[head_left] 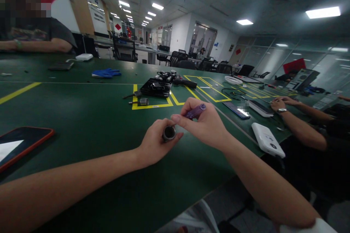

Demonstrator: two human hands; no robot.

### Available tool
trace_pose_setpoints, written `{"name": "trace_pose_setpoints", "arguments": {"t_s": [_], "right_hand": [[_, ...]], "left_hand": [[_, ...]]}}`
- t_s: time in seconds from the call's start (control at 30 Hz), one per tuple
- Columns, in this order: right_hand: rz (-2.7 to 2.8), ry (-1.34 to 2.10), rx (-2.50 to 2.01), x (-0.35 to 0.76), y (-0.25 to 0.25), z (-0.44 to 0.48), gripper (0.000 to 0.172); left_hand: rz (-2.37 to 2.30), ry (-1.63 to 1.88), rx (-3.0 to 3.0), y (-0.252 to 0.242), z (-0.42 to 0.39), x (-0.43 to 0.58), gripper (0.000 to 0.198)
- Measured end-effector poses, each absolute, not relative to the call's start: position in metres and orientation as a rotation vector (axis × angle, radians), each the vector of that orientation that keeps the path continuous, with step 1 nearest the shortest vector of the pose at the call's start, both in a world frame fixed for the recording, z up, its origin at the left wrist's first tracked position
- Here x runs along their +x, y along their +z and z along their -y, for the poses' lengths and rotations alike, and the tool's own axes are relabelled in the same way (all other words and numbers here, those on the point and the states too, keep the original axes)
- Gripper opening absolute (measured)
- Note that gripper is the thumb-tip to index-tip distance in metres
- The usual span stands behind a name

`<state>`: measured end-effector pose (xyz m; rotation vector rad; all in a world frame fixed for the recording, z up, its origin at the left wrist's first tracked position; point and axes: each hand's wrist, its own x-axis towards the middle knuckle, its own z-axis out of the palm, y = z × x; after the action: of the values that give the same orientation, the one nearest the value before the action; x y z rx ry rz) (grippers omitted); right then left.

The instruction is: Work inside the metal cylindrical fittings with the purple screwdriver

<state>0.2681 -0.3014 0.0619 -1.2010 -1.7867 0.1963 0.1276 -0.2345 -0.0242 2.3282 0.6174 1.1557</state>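
Note:
My left hand [154, 142] is wrapped round a hollow dark metal cylinder [166, 137], whose round mouth faces me. Its thumb reaches along the cylinder's near side. Just to the right, my right hand [202, 125] is closed on a purple, see-through-handled screwdriver [195, 111], with the handle's end pointing up and right. Thumb and forefinger pinch its lower part beside the cylinder's rim; the tip is too small to make out. Both hands are a little above the green table [109, 142].
Beyond my hands, a small metal cylinder [144, 101] and a black ribbed part [156, 88] sit by yellow tape. A blue glove [106, 73] lies farther back. Phones lie left [24, 142] and right [236, 110], near a white device [268, 140]. Another person's hands [283, 102] are at right.

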Motion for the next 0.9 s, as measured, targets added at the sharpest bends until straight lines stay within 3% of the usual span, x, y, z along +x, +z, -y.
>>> {"name": "trace_pose_setpoints", "arguments": {"t_s": [0.53, 0.9], "right_hand": [[1.736, 0.201, -1.119, 0.266, 0.047, 0.299, 0.022], [1.241, 0.633, -0.908, 0.280, 0.043, 0.277, 0.025]], "left_hand": [[-0.642, 1.128, 2.286, -0.025, 0.231, 0.128, 0.026], [-0.925, 1.185, 2.501, -0.017, 0.193, 0.124, 0.036]]}}
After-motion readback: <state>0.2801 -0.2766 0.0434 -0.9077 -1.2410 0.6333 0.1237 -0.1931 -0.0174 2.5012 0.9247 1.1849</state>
